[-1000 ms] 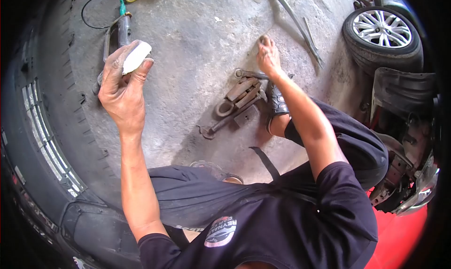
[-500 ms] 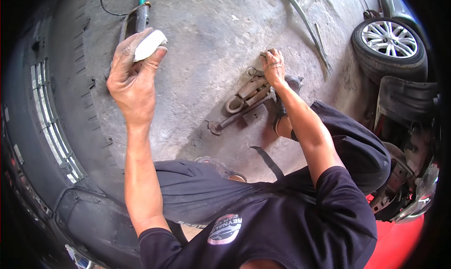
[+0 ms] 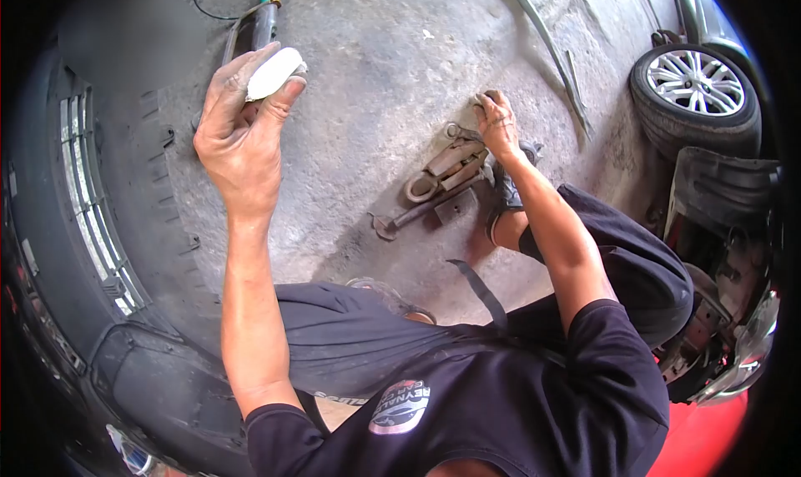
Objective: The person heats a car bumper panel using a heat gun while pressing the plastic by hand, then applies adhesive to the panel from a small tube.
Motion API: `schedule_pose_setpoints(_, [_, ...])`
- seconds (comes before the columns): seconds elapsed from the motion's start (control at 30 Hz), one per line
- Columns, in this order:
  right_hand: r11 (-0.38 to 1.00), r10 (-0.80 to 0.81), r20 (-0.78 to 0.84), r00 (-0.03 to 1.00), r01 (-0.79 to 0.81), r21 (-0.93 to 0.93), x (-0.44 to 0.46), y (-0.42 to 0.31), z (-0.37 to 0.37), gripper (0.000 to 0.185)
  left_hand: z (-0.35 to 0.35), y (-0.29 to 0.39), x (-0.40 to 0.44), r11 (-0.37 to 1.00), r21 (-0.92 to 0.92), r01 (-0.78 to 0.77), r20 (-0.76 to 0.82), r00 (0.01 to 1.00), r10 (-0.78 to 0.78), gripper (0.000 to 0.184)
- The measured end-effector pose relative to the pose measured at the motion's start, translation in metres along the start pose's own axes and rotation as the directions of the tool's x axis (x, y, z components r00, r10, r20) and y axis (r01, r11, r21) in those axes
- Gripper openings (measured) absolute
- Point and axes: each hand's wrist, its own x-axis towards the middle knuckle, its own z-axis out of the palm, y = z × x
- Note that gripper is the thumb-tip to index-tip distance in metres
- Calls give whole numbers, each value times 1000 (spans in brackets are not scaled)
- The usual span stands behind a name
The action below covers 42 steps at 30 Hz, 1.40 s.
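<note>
My left hand (image 3: 242, 143) is raised at the upper left, its thumb and fingers closed on a white rounded object (image 3: 275, 74). My right hand (image 3: 498, 125) is near the rusty metal tools on the floor, just above the shoe (image 3: 506, 189). Its fingers are curled together, and whatever they hold, if anything, is too small to make out. Beside it lie a ring-ended wrench (image 3: 453, 130), partly covered by the hand, and a rusty metal tool with a large ring (image 3: 421, 186).
A dark car bumper (image 3: 133, 218) curves along the left. At the upper right lies a wheel (image 3: 695, 82), with car parts and a red panel (image 3: 705, 427) below it. A long grey strip (image 3: 546, 43) and a grey cylindrical tool with a green fitting (image 3: 264, 24) lie on the concrete floor.
The view has shifted, so the floor objects appear lower and further right. My right hand has drawn back towards the wrench and shoe. My left hand keeps its hold on the white object.
</note>
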Motion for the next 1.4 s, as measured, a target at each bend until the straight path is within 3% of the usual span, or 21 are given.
schedule_pose_setpoints(0.17, [998,65,21,998,-65,-19,1,8,18,20,-5,-2,-1,999,14,-30,-4,1000,30,32])
schedule_pose_setpoints(0.23, [982,171,98,980,-162,-100,3,1,14,18,-5,-3,-2,1000,12,-15,-16,1000,15,32])
schedule_pose_setpoints(0.33, [966,213,145,966,-187,-177,-7,35,41,30,-5,-8,-4,997,19,-75,-46,996,76,32])
schedule_pose_setpoints(0.37, [985,68,115,991,-48,-168,-17,60,50,35,-6,-5,-3,978,106,-179,-23,983,182,34])
schedule_pose_setpoints(0.4, [977,-52,182,982,88,-193,-18,77,53,39,-6,-6,-5,976,115,-184,-30,982,188,35])
schedule_pose_setpoints(0.43, [947,-54,362,931,163,-277,-10,89,52,45,-11,5,-9,985,106,-137,1,990,138,35])
schedule_pose_setpoints(0.5, [857,-380,160,911,412,-310,-6,80,46,35,-9,4,-13,980,116,-160,-42,985,165,38])
schedule_pose_setpoints(0.53, [949,-168,277,946,231,-215,11,32,20,25,-8,5,-16,995,54,-85,-54,995,88,37])
schedule_pose_setpoints(0.57, [928,-257,240,936,308,-209,13,38,24,20,-12,8,-17,994,69,-90,-69,993,94,37])
schedule_pose_setpoints(0.63, [915,-282,277,919,344,-210,18,38,21,18,-12,12,-21,992,78,-97,-90,991,103,37])
schedule_pose_setpoints(0.77, [964,-247,334,910,266,-10,37,9,16,16,-31,32,-28,992,79,-95,-127,986,105,36])
schedule_pose_setpoints(0.83, [954,-300,281,911,289,83,44,-62,6,16,-40,40,-31,985,125,-115,-163,977,135,36])
schedule_pose_setpoints(0.9, [934,-337,268,903,286,214,50,-105,41,22,-48,51,-33,982,138,-127,-200,968,154,36])
schedule_pose_setpoints(0.97, [845,-443,248,862,309,436,46,-206,62,29,-48,60,-36,986,117,-120,-234,961,145,36])
schedule_pose_setpoints(1.07, [696,-676,250,693,489,526,46,-318,126,20,-51,79,-42,978,136,-159,-264,946,190,38])
schedule_pose_setpoints(1.17, [479,-840,174,515,549,685,35,-440,128,12,-64,101,-56,960,199,-199,-290,923,252,40])
schedule_pose_setpoints(1.3, [305,-935,86,343,656,690,31,-507,179,13,-87,113,-80,949,265,-173,-296,922,251,43])
schedule_pose_setpoints(1.4, [246,-967,119,223,724,644,30,-526,185,12,-100,121,-94,947,276,-162,-310,918,247,42])
